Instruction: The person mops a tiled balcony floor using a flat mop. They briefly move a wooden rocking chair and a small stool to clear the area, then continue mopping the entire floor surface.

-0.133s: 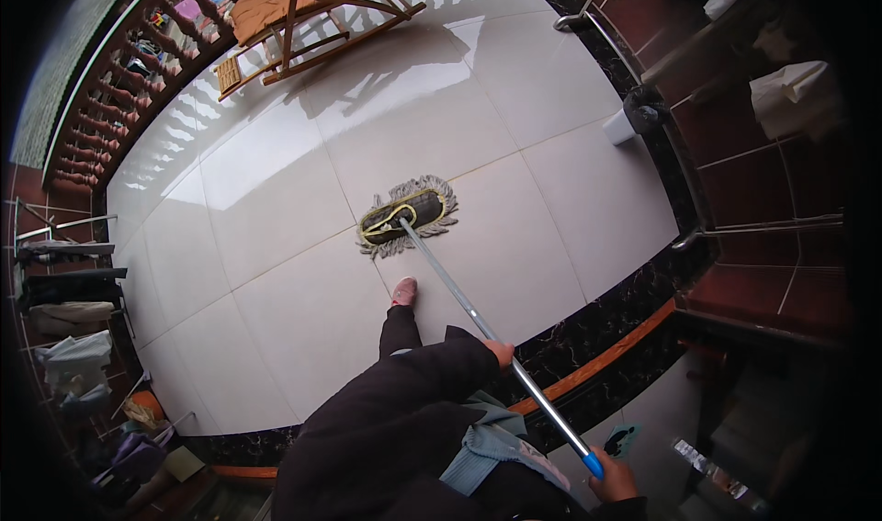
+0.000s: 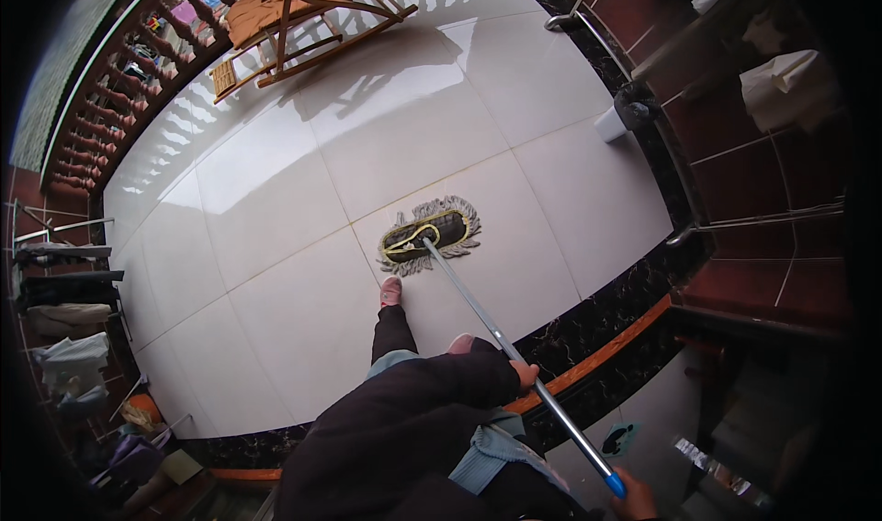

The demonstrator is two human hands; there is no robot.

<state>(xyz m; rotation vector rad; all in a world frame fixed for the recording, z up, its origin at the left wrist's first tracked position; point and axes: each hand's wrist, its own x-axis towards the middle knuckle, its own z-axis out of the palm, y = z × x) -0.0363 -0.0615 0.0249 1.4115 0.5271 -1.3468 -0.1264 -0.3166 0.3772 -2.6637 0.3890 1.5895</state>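
Mop head [image 2: 448, 231] on floor [image 2: 285, 337], ahead of hands [image 2: 525, 376]; both grip handle [image 2: 485, 321]

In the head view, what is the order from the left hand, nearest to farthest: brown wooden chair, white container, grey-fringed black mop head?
1. Grey-fringed black mop head: ahead, leftward.
2. White container: farther ahead, right.
3. Brown wooden chair: farthest ahead, left.

No legible text; no numbers

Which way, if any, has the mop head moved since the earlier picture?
Yes: the mop head has moved right and toward the person, off the tile seam it overlapped earlier.
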